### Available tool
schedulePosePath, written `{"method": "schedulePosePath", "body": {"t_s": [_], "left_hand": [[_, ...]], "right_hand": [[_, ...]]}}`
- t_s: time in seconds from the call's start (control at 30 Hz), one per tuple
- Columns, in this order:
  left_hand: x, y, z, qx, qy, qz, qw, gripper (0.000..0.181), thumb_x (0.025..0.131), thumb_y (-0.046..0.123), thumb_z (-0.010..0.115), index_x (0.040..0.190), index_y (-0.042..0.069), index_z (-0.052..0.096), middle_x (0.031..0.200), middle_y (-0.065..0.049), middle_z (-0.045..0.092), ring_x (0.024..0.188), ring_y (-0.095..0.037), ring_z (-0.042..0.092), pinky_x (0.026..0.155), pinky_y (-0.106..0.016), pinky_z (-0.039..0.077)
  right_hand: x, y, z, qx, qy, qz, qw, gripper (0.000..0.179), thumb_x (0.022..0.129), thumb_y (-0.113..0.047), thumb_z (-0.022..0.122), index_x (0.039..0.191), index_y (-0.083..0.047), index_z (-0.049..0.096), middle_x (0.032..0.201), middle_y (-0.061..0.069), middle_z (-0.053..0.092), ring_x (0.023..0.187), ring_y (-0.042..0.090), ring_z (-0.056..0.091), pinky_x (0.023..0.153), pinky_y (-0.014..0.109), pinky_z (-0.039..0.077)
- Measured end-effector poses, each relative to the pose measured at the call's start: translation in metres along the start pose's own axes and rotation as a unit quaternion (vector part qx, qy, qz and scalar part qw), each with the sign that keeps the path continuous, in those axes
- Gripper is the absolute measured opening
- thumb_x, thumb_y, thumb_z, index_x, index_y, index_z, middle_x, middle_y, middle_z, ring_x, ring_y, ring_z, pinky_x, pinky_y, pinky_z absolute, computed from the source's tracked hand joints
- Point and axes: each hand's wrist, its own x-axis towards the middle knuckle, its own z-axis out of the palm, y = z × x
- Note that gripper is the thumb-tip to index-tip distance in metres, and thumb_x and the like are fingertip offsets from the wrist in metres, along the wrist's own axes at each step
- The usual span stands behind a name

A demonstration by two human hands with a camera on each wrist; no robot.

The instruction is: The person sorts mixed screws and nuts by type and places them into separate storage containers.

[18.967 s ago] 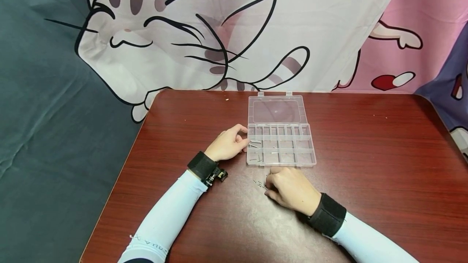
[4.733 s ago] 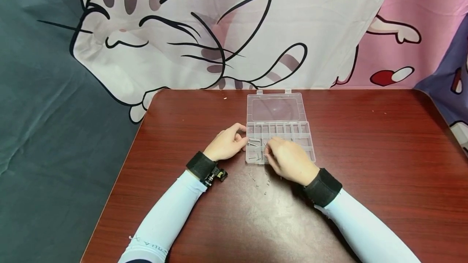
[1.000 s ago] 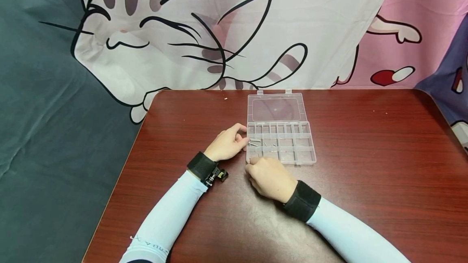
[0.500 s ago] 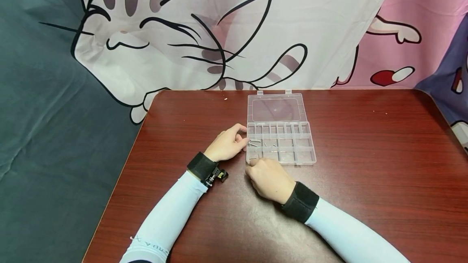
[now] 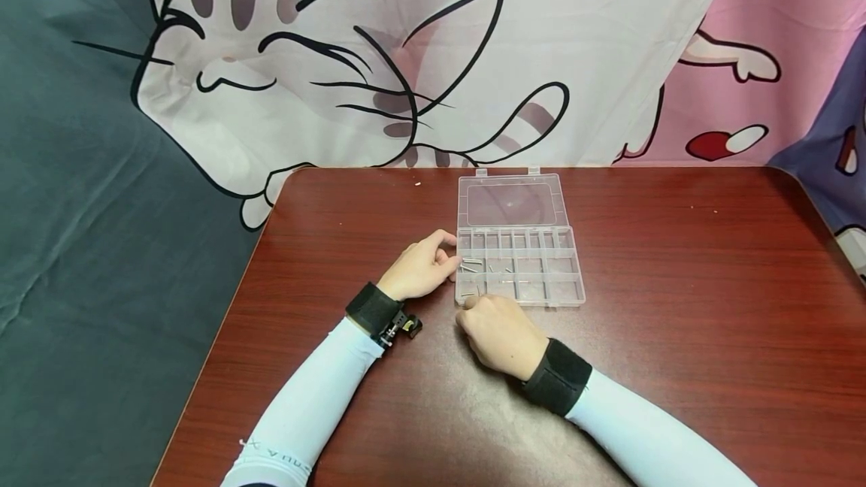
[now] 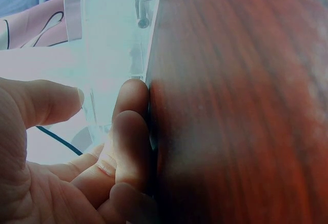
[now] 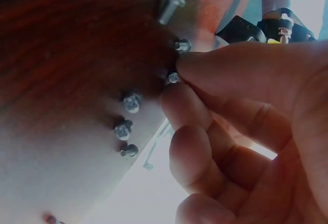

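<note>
A clear plastic compartment box (image 5: 548, 267) lies with its lid folded back. My left hand (image 5: 421, 265) holds the box's left edge; in the left wrist view the thumb is by the top rim and curled fingers rest against the side wall. Several silvery screws (image 5: 471, 267) lie in the left compartments. At the box's front left corner, my right hand (image 5: 504, 333) is down on the table. In the right wrist view its thumb and index fingertip pinch a small screw (image 7: 173, 77). Loose screws (image 7: 131, 102) lie beside the fingers; the head view hides them behind the hand.
A reddish-brown wooden table (image 5: 676, 307) carries everything. Behind it hangs a curtain (image 5: 595, 36) with a cartoon cat print. A tiny white speck (image 5: 417, 183) lies near the table's far edge.
Since 4.7 s ago my right hand has gone from above the box to the loose screws in front of its left corner. Over the last second it barely moves; my left hand stays put.
</note>
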Motion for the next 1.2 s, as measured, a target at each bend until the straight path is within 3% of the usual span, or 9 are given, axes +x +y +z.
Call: {"method": "schedulePosePath", "body": {"t_s": [1.2], "left_hand": [[-0.0002,0.0001,0.0005,-0.001,0.002,0.0,1.0,0.041,0.095,0.037,0.056,0.13,0.016,0.055,0.074,0.009,0.068,0.064,-0.011,0.059,0.066,-0.031,0.044]], "right_hand": [[0.001,0.0014,0.0042,0.032,-0.002,-0.011,0.9994,0.029,0.067,-0.001,0.065,0.059,-0.023,0.046,0.065,-0.005,0.052,0.056,0.016,0.054,0.05,0.037,0.043]]}}
